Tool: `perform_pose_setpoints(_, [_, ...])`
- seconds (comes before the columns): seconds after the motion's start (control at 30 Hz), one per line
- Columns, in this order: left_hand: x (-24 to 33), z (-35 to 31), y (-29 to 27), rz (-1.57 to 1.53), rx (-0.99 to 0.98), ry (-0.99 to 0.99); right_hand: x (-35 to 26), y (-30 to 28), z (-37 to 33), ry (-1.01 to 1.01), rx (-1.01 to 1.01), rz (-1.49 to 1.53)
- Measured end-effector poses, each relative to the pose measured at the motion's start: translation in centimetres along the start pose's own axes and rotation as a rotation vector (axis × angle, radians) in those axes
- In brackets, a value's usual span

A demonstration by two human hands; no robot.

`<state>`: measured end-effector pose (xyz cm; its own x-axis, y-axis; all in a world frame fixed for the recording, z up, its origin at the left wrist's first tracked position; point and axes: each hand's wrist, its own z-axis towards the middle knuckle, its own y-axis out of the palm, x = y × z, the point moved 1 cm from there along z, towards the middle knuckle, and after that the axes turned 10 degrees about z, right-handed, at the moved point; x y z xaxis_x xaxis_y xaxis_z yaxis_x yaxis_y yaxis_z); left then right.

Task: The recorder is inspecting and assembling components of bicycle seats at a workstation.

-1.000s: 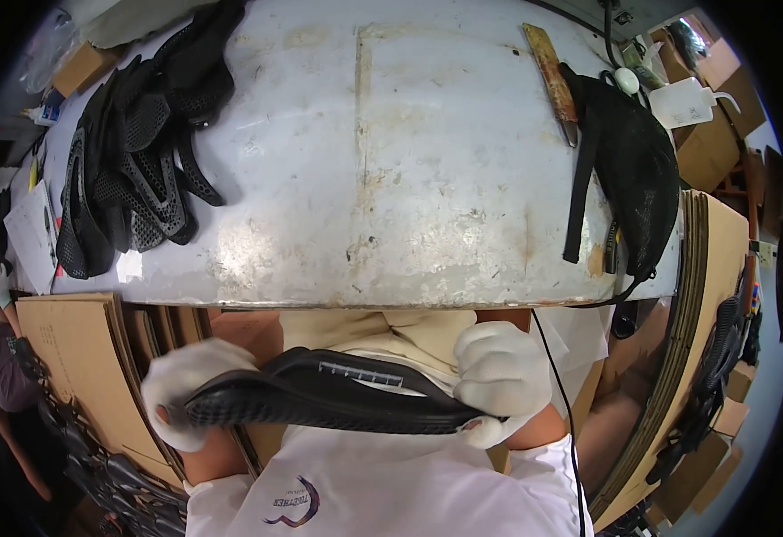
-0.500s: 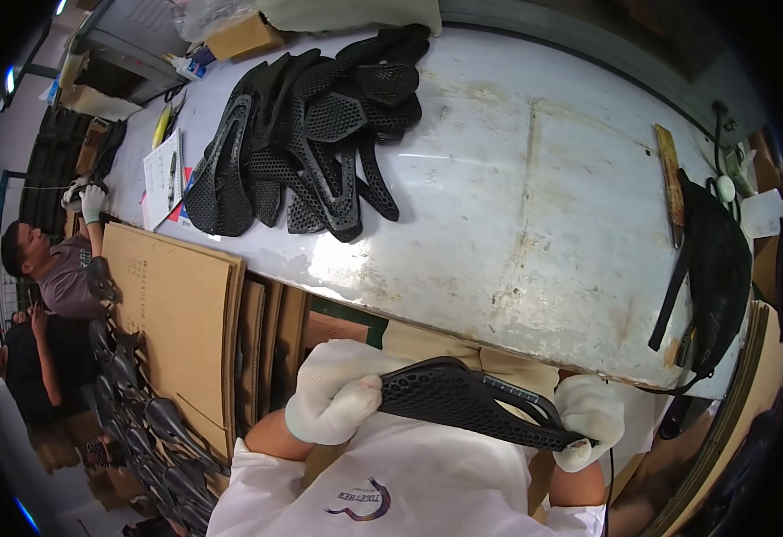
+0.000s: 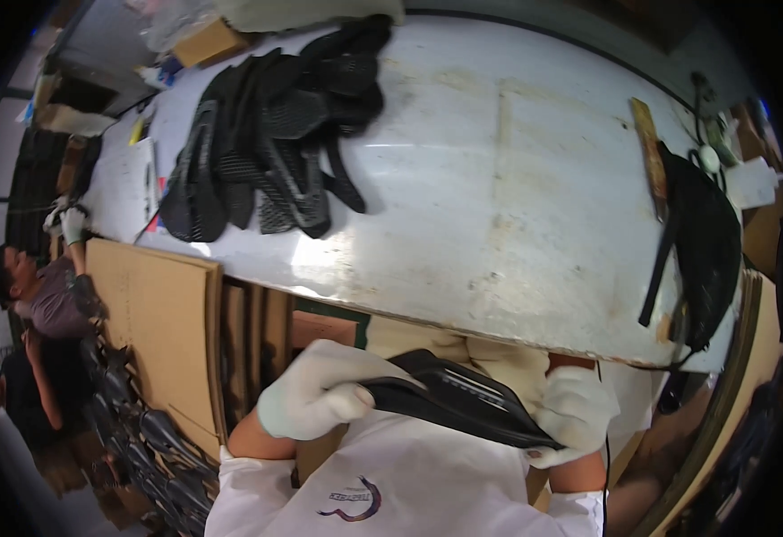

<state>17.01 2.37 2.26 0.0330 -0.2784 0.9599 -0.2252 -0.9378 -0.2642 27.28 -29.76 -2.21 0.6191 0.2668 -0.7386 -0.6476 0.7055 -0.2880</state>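
Note:
A black bicycle saddle pad (image 3: pixel 449 403) with a long central slot is held in front of my chest, below the table's near edge. My left hand (image 3: pixel 320 389), in a white glove, is closed on one end of it, thumb at the lower edge. My right hand (image 3: pixel 575 416), gloved too, grips the opposite end. The pad is turned so that its smooth side with the slot shows more. On the table at the upper left lies a heap of similar black pads (image 3: pixel 275 134) with honeycomb surfaces.
The white table (image 3: pixel 436 224) spans the view. At its right lie a black pouch (image 3: pixel 709 242) and a wooden-handled tool (image 3: pixel 649 157). Upright cardboard sheets (image 3: pixel 154 313) stand at the left. Many black saddles (image 3: pixel 154 447) and a co-worker (image 3: pixel 51 295) are beyond.
The saddle pad has tilted in my hands, showing less honeycomb and more of the smooth slotted side. My left hand has shifted slightly left. The whole view has moved a little.

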Motion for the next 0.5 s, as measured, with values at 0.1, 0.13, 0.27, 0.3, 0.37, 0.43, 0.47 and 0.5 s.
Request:
perform_pose_setpoints(0.1, [0.4, -1.1, 0.2, 0.051, 0.168, -0.102, -0.7, -0.3, 2.2, 0.216, -0.17, -0.155])
perform_pose_setpoints(0.13, [0.9, -1.2, 0.1, 0.13, 0.209, -0.042, -0.9, 0.4, 2.9, 0.249, -0.161, -0.236])
perform_pose_setpoints(0.27, [2.0, -0.4, 0.7, 0.323, 0.22, 0.074, -1.6, 2.2, 2.1, 0.374, -0.199, -0.26])
perform_pose_setpoints(0.3, [2.1, -0.2, 1.0, 0.35, 0.188, 0.095, -1.9, 2.4, 2.1, 0.469, -0.266, -0.248])
perform_pose_setpoints(0.37, [2.2, 0.1, 1.3, 0.373, 0.153, 0.119, -1.7, 3.2, 1.7, 0.506, -0.282, -0.286])
perform_pose_setpoints(0.43, [2.3, 0.3, 1.7, 0.417, 0.145, 0.143, -1.7, 2.9, 1.5, 0.516, -0.305, -0.297])
perform_pose_setpoints(0.47, [2.4, 0.4, 1.8, 0.419, 0.147, 0.138, -1.6, 2.9, 1.5, 0.518, -0.328, -0.305])
perform_pose_setpoints(0.5, [2.4, 0.5, 1.8, 0.427, 0.14, 0.157, -1.5, 2.9, 1.5, 0.517, -0.328, -0.3])
